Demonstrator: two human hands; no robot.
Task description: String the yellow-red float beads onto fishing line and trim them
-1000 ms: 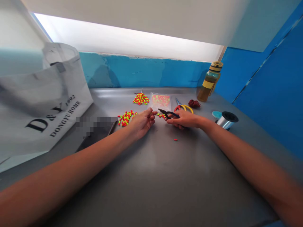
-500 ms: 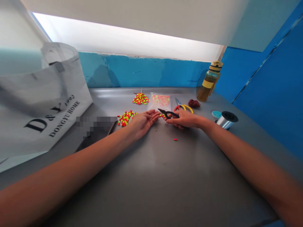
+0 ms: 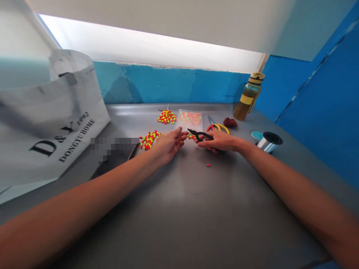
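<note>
My right hand point(image 3: 218, 142) is shut on small black pliers point(image 3: 199, 135), whose tip points left. A short string of red-and-yellow beads point(image 3: 191, 137) lies by the tip. My left hand point(image 3: 171, 145) rests close to that string, fingers apart and holding nothing I can see. Left of it lies a heap of the same beads point(image 3: 148, 140), with a second heap point(image 3: 166, 117) farther back. A clear bag of beads point(image 3: 190, 119) lies behind the hands. One loose red bead point(image 3: 208, 165) sits on the steel table point(image 3: 179, 209) below the pliers.
Red-and-yellow-handled scissors point(image 3: 215, 127) and a dark red yarn ball point(image 3: 230, 122) lie at the back. Farther right stand a spool of clear line point(image 3: 269, 142) and an amber bottle point(image 3: 248, 98). A white printed tote bag point(image 3: 53, 123) stands at left, beside a pixelated patch point(image 3: 113, 145).
My left hand's fingers have uncurled and spread, reaching slightly right toward the pliers. My right hand and the pliers have barely moved.
</note>
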